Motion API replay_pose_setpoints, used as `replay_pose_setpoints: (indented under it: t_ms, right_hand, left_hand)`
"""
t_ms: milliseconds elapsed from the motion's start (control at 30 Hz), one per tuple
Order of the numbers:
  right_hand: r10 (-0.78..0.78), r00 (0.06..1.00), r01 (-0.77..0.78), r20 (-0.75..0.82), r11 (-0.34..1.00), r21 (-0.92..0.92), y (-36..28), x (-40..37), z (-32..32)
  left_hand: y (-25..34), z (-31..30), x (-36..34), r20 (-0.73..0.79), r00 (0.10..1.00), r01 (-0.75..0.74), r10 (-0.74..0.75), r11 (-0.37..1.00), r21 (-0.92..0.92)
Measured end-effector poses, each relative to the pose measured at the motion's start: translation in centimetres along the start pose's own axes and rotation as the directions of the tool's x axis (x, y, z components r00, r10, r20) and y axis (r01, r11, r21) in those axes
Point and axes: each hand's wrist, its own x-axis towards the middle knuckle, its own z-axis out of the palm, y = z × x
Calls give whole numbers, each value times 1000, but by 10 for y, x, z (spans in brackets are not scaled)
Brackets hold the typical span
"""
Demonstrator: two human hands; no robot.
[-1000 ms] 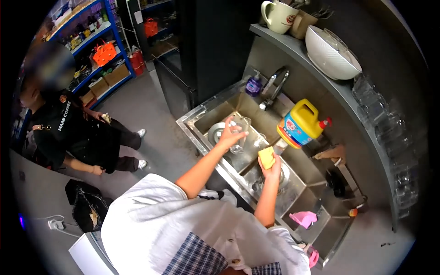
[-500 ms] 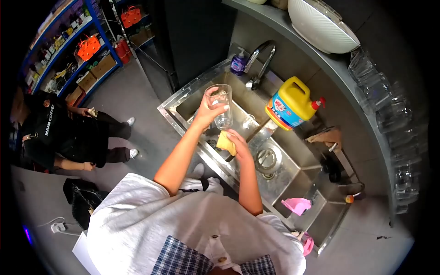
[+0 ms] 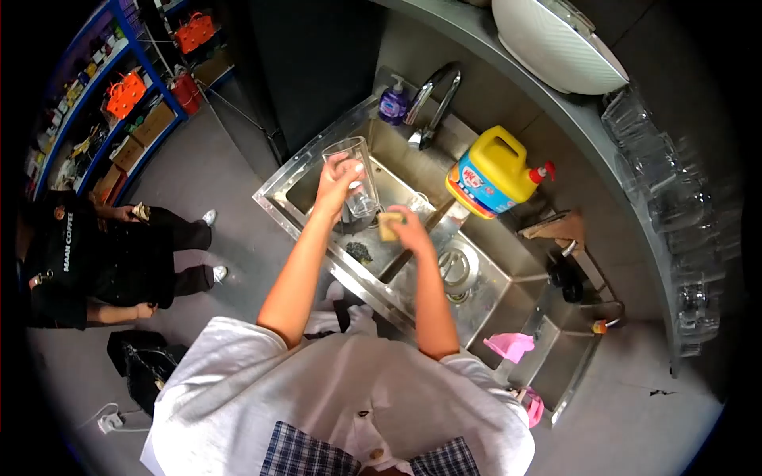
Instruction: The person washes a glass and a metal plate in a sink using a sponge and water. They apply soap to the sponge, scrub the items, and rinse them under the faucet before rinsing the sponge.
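Observation:
My left hand (image 3: 336, 189) is closed around a clear glass (image 3: 362, 198), held tilted over the left basin of the steel sink (image 3: 284, 216). My right hand (image 3: 412, 232) grips a yellow sponge (image 3: 387, 226) just to the right of the glass's base; sponge and glass are apart. Below the hands, a dark scouring pad (image 3: 359, 252) lies in the left basin. Behind the basins are a curved faucet (image 3: 436, 107), a purple soap bottle (image 3: 393, 103) and a yellow detergent jug (image 3: 492, 173) with a red pump.
Glasses (image 3: 655, 163) and a white bowl (image 3: 556, 46) stand on the shelf at the upper right. Pink cloths (image 3: 510, 346) hang by the right basin. A person in a dark apron (image 3: 119, 254) stands at the left, near blue shelving (image 3: 143, 63).
The glass and my left hand have shifted left in view. My right hand has turned with the sponge, which now sits lower against the glass's base side. The whole view has shifted slightly.

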Motion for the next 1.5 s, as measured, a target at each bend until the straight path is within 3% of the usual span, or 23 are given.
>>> replay_pose_setpoints:
  t_ms: [67, 133, 200, 267, 300, 367, 467, 600, 733, 1167, 1267, 1333, 1400, 1500]
  right_hand:
    - [63, 972, -79, -228, 995, -65, 24, 44, -10]
    - [1, 948, -48, -319, 989, -141, 26, 87, -27]
    - [-149, 912, -37, -383, 898, -438, 21, 130, -42]
    - [-102, 932, -61, -349, 902, -427, 3, 160, -59]
    - [-107, 935, -61, -337, 890, -453, -2, 176, -67]
    - [-45, 960, -103, -278, 863, -495, -9, 208, -81]
    - [-122, 967, -17, -223, 843, -537, -3, 241, -87]
    - [-35, 983, -68, -182, 846, -530, -30, 230, -76]
    - [-108, 971, -13, -213, 867, -498, -16, 230, -77]
    - [-129, 989, 86, -71, 897, -433, -1, 241, -86]
    - [-167, 979, 81, -117, 846, -527, -11, 238, -79]
    - [-220, 971, 149, -97, 867, -475, -23, 223, -78]
    - [-347, 888, 181, -301, 867, -464, -16, 210, -73]
    - [-349, 894, 214, -282, 884, -415, -21, 170, -73]
  left_hand:
    - [-16, -10, 13, -46, 994, 93, -98, 990, -105]
    - [-29, -10, 18, -46, 981, 179, -189, 968, -174]
    - [-45, -12, 30, 29, 956, 294, -293, 944, -151]
    - [-61, -4, 41, -2, 930, 359, -367, 912, -200]
    - [-72, -6, 50, 118, 919, 395, -377, 877, -273]
    - [-81, -1, 65, 111, 879, 477, -465, 840, -258]
    - [-78, 9, 71, 153, 854, 521, -498, 812, -264]
    - [-84, 6, 88, 241, 802, 597, -546, 743, -302]
    - [-78, 12, 96, 259, 773, 634, -579, 722, -278]
    - [-106, 22, 101, 279, 748, 663, -602, 672, -330]
    - [-108, 22, 101, 275, 750, 661, -602, 683, -309]
    - [-102, 17, 96, 256, 756, 655, -603, 696, -293]
    - [-92, 20, 97, 255, 770, 638, -585, 725, -260]
    - [-72, 20, 94, 207, 776, 630, -595, 742, -229]
